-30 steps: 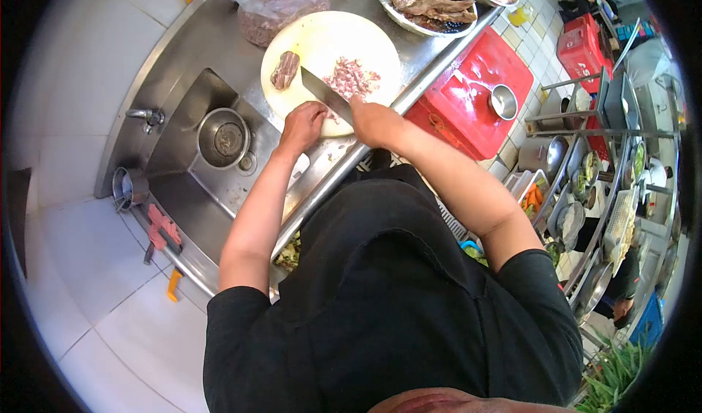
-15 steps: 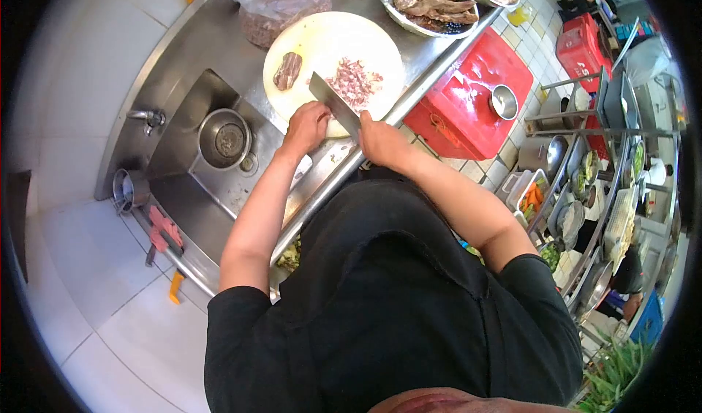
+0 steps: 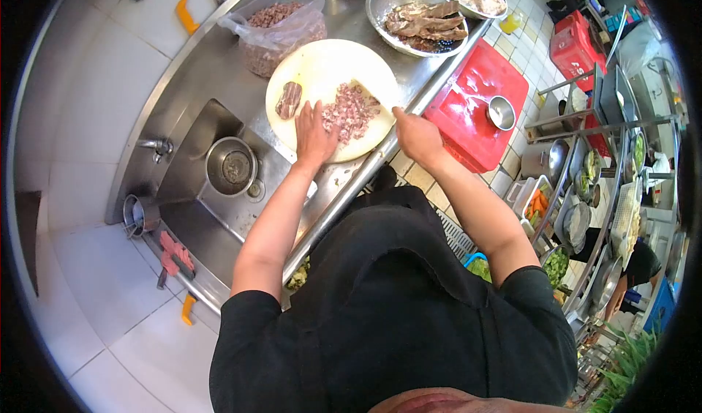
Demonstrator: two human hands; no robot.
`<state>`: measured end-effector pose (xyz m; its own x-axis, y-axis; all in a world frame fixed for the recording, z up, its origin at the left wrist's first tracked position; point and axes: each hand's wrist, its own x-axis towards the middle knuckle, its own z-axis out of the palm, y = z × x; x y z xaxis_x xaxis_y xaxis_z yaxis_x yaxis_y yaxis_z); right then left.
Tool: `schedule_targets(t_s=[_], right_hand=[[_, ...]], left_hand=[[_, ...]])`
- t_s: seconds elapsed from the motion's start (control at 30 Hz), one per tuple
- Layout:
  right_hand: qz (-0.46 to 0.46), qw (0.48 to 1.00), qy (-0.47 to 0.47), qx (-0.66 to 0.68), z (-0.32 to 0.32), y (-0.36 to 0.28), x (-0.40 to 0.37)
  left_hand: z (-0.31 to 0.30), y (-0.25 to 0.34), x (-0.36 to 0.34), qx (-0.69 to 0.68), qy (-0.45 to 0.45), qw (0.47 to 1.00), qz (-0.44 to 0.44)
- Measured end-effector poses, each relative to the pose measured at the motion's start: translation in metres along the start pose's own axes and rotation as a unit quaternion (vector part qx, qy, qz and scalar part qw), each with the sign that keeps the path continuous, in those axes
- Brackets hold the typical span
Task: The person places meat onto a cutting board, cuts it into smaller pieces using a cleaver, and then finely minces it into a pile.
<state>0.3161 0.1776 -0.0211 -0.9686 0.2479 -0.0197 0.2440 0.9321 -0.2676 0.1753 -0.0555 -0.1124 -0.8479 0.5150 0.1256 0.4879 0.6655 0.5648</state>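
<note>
A round cream cutting board lies on the steel counter, with chopped meat in a loose heap near its middle. To the left of the heap is an uncut piece of meat. My left hand rests flat on the board against the heap's left side, fingers extended and holding nothing. At the board's right edge, my right hand is closed round the knife's handle. The blade is seen nearly edge-on beside the heap and is hard to make out.
Behind the board stand a plastic bag of chopped meat and a bowl of large meat pieces. A sink with a metal pot lies left. Right of the counter is a red container bearing a metal cup.
My left hand has opened and moved up onto the board beside the heap. My right hand has shifted right and the knife has turned. The whole view has shifted slightly.
</note>
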Motion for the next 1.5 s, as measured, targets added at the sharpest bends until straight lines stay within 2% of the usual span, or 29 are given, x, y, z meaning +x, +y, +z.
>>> schedule_targets(t_s=[0.07,0.13,0.17,0.23,0.37,0.43,0.5,0.57,0.6,0.77,0.83,0.93,0.97,1.03,1.07,1.1,1.17,1.23,1.33,1.5], right_hand=[[-0.004,0.999,-0.032,0.000,0.002,-0.007,-0.004],[0.012,0.994,-0.109,0.024,-0.005,-0.014,-0.003],[0.014,0.994,-0.108,0.025,-0.014,-0.015,-0.004],[0.055,0.988,-0.104,0.103,-0.029,-0.014,-0.012],[0.127,0.977,-0.064,0.160,-0.017,0.021,-0.027],[0.156,0.945,-0.028,0.288,-0.010,0.040,-0.032],[0.163,0.941,-0.042,0.294,0.019,0.063,-0.036],[0.211,0.880,-0.102,0.413,0.030,0.067,-0.044],[0.207,0.861,-0.112,0.450,0.035,0.063,-0.046],[0.215,0.813,-0.165,0.515,0.060,0.019,-0.037],[0.148,0.851,-0.135,0.485,0.076,0.003,-0.028],[0.183,0.832,-0.189,0.488,0.058,-0.028,-0.012],[0.126,0.867,-0.149,0.459,0.086,-0.024,-0.009],[0.151,0.829,-0.215,0.493,0.057,-0.038,-0.004],[0.104,0.852,-0.165,0.487,0.073,-0.037,-0.004],[0.109,0.844,-0.173,0.496,0.068,-0.038,-0.003],[0.113,0.832,-0.188,0.509,0.061,-0.038,0.003],[0.118,0.828,-0.196,0.513,0.047,-0.037,0.010],[0.147,0.782,-0.194,0.574,0.012,-0.044,0.030],[0.123,0.769,-0.154,0.608,-0.050,-0.080,0.117]], left_hand=[[-0.002,0.016,0.003,0.023,-0.087,0.996,-0.005],[-0.016,0.036,0.001,0.061,-0.119,0.991,0.002],[-0.019,0.042,0.001,0.100,-0.149,0.984,0.006],[-0.017,0.036,0.009,0.101,-0.159,0.982,0.009],[-0.009,0.020,0.043,0.103,-0.129,0.984,0.069],[-0.005,0.014,0.062,0.071,-0.173,0.971,0.150],[-0.004,0.017,0.069,0.061,-0.177,0.968,0.166],[0.001,0.017,0.071,0.072,-0.189,0.962,0.184],[0.004,0.017,0.069,0.073,-0.191,0.962,0.182],[0.015,0.035,0.051,0.016,-0.115,0.985,0.126],[0.022,0.044,0.044,0.002,-0.087,0.989,0.118],[0.034,0.052,0.037,-0.040,0.016,0.998,0.047],[0.037,0.053,0.036,-0.038,0.021,0.998,0.051],[0.048,0.047,0.037,-0.106,0.087,0.990,-0.033],[0.048,0.052,0.038,-0.139,0.127,0.981,-0.049],[0.051,0.052,0.040,-0.140,0.133,0.980,-0.047],[0.052,0.056,0.047,-0.152,0.161,0.970,-0.097],[0.049,0.063,0.058,-0.164,0.185,0.964,-0.098],[0.022,0.080,0.087,-0.213,0.191,0.954,-0.087],[-0.058,0.089,0.187,-0.127,0.225,0.966,0.013]])
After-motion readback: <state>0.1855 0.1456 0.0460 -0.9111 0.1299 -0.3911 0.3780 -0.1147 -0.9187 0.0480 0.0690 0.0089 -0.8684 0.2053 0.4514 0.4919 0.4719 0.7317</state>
